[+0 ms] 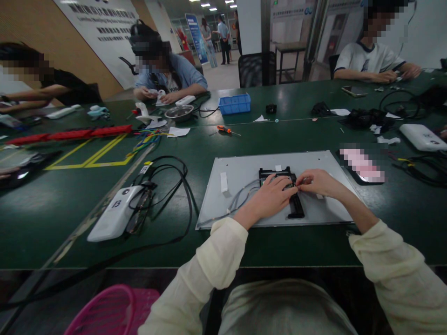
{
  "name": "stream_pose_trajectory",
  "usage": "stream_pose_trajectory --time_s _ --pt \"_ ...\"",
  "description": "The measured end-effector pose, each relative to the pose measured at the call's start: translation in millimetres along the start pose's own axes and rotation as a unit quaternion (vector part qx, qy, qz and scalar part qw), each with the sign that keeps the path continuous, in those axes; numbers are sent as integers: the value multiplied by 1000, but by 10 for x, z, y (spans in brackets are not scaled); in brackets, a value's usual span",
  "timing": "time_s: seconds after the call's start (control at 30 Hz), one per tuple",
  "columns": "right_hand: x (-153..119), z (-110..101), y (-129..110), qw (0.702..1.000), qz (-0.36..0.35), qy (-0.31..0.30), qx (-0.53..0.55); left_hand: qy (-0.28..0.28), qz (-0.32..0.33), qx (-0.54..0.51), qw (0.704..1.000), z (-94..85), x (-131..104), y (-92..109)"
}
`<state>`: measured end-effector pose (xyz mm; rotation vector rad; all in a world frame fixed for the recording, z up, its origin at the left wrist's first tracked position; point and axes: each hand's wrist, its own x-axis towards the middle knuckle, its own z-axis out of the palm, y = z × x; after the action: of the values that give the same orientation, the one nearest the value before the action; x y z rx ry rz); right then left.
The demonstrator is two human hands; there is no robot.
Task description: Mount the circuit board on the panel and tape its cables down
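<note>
A flat light-grey panel (244,165) lies on the green table before me. On it is a black plastic frame (296,207) with a long bar pointing towards me. My left hand (270,197) lies across the frame, fingers stretched out and covering much of its middle. Close by the left fingertips, my right hand (317,182) has thumb and forefinger pinched together at the frame's right side; what they hold, if anything, is too small to make out. Grey cables (237,201) run from under my left hand towards the panel's lower left. A white strip (224,182) is stuck on the panel.
Left of the panel lies a white power bank (113,214) with looped black cables (186,179). A phone (361,165) lies at right. Farther back are an orange screwdriver (225,130), a blue basket (234,104) and a metal bowl (179,112). Several people sit across the table.
</note>
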<state>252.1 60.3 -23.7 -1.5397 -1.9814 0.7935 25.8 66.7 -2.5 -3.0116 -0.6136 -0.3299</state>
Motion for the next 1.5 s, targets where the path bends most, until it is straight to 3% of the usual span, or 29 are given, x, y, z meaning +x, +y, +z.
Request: stream_pose_trajectory --time_s 0.3,0.43,0.6,0.7,0.83,0.93,1.1,1.3,1.4,1.5 --pt "-3 -63 -8 998 22 30 44 12 -13 17 1000 -79 -20 58" --pt "1 -80 -56 996 24 67 45 51 -72 2 996 -216 -60 -32" --pt "2 -52 -89 992 7 121 17 148 -235 -41 960 -402 -257 -376" --pt "-3 -28 -100 991 -16 132 11 180 -313 -80 929 -406 -486 -657" --pt "2 5 -116 991 -46 125 5 116 -401 -133 899 -284 -809 -978" --pt "14 30 -99 991 -57 120 -9 80 -432 -148 886 -192 -954 -1106" --pt "24 53 -45 990 -63 121 -29 81 -452 -137 878 -153 -1014 -1149" --pt "9 60 -83 986 -79 140 -44 107 -473 -122 866 -231 -1045 -1165" --pt "2 76 -143 979 -96 170 -51 156 -471 -157 854 -328 -1067 -1124" --pt "-11 107 -239 970 -117 205 -59 243 -463 -258 813 -434 -1075 -993"
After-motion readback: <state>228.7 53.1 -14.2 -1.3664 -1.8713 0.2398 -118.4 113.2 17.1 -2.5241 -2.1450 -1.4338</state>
